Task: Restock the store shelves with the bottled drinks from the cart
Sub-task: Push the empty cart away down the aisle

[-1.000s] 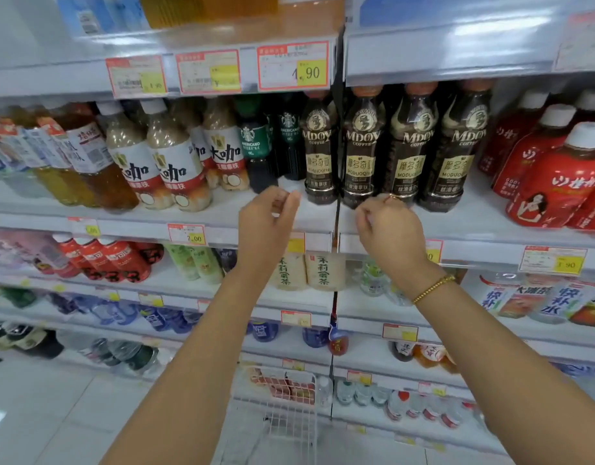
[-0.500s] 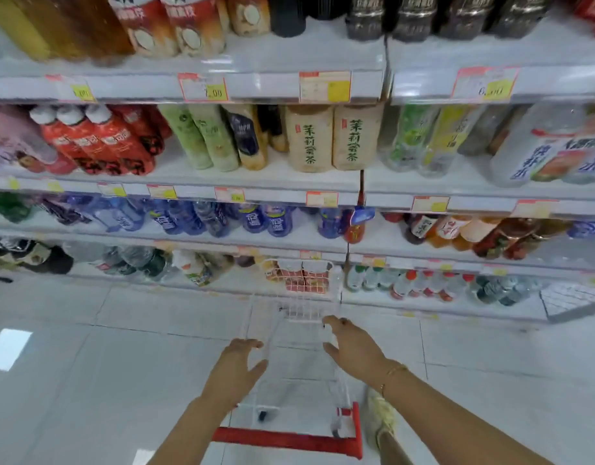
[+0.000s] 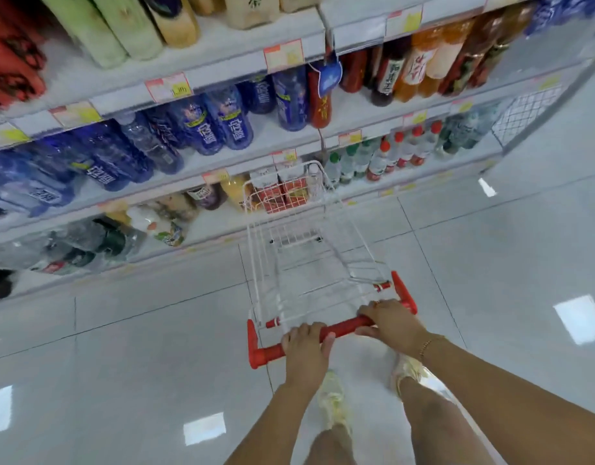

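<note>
Item: shopping cart, small, white wire basket on a light frame, with a red plastic handle bar across the near end and red end caps. It stands on the pale glossy tiled floor, its far end just beside the lowest shelf.

Contents: the basket appears empty; no bottled drinks show through the wire (the red cartons seen behind the far mesh sit on the shelf, not in the cart). Judged light and easy to roll, stiff in the frame, inclined to swing at the front on so smooth a floor.

Hold: left hand wrapped over the bar left of centre, fingers curled closed around it; right hand on the bar toward the right end, fingers closed over the top. A gold bracelet circles the right wrist. The bar is the proper place to grip; the wire sides would flex.

Stock on shelves: blue-labelled clear plastic bottles at mid-left, smooth and cylindrical, likely slippery and moderately heavy when full; best taken around the body below the shoulder. Small water bottles with red and green caps at far right; amber and dark tea bottles above them. Price tags line the shelf edges.
</note>
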### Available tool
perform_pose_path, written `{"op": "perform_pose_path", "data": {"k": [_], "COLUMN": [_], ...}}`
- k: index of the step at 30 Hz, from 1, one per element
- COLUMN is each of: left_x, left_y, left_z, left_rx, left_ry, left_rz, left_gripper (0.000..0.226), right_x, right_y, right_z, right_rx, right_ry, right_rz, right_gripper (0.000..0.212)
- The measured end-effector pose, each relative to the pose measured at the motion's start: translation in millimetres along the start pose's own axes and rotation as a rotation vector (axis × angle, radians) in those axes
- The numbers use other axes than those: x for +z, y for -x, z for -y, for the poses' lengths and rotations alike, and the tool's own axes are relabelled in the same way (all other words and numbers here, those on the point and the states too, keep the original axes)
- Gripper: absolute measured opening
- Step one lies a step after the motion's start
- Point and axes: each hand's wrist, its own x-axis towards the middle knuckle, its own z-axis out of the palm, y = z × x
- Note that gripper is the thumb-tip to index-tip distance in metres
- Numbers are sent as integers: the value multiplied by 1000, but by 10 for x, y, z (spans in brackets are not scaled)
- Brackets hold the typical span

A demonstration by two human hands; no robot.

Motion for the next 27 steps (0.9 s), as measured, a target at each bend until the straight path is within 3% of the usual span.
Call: {"op": "perform_pose_path", "data": {"k": [3, 10, 14, 16, 20, 27], "left_x": [97, 411, 582, 677, 932, 1547], "left_y": [127, 46, -309, -468, -658, -788], "left_z": [-111, -771, -1362, -1698, -2452, -3726], "left_rx": [39, 277, 419, 495, 660, 940], "left_ry": [-8, -172, -267, -310, -420, -697], "left_rz": [22, 240, 366, 416, 498, 530], "left_gripper": [54, 74, 40, 35, 36, 45], "right_x": [183, 442, 544, 595, 781, 1010], "right_y": [250, 941, 1253, 1405, 1747, 2419], "right_z": [-94, -626, -1072, -1289, -1776, -2651], "right_rx": [23, 226, 390, 457, 620, 786], "right_ry": [6, -179, -335, -398, -420, -471], "right_rz": [-74, -145, -215, -279, -382, -346], "right_gripper": [51, 86, 47, 40, 44, 56]}}
